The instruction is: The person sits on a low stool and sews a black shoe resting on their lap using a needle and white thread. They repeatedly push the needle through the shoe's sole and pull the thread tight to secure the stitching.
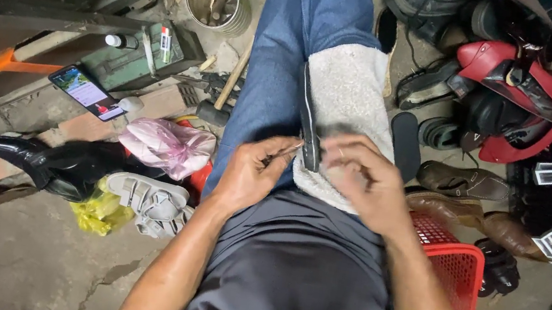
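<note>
Viewing black shoe sole (311,120) edge-up on grey cloth (348,93): I see left hand (254,174) fingers pinching thin tool beside sole, right hand (364,180) fingers clenched, blurred, just right of it.

The left hand (254,174) pinches a thin tool at the edge of a dark shoe sole (311,120) lying on a white towel (352,93) over the lap. The right hand (361,176), blurred, rests just beside it. A red basket (459,280) sits beyond the right forearm.
</note>
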